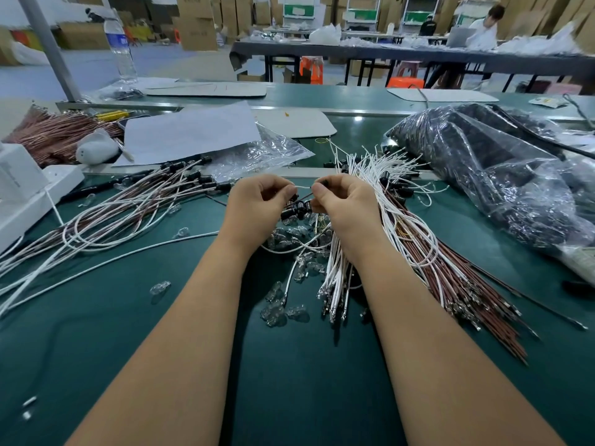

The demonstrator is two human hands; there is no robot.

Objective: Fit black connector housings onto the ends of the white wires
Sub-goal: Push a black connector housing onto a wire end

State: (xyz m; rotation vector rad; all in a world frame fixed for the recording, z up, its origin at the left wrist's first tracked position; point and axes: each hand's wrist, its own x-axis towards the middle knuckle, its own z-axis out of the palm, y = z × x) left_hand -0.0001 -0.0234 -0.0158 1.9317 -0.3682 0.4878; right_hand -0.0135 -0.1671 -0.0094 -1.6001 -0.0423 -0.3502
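My left hand pinches the end of a white wire at the middle of the green table. Facing it, my right hand pinches a small black connector housing at the wire's tip. Several loose black housings lie just below and between my hands. A thick bundle of white and brown wires fans out under my right hand. To the left lies a pile of wires with black housings on their ends.
Small clear plastic caps are scattered near my forearms. A large clear bag of black parts fills the right side. A white device, paper sheet and brown wire bundle sit at the left; a water bottle stands behind.
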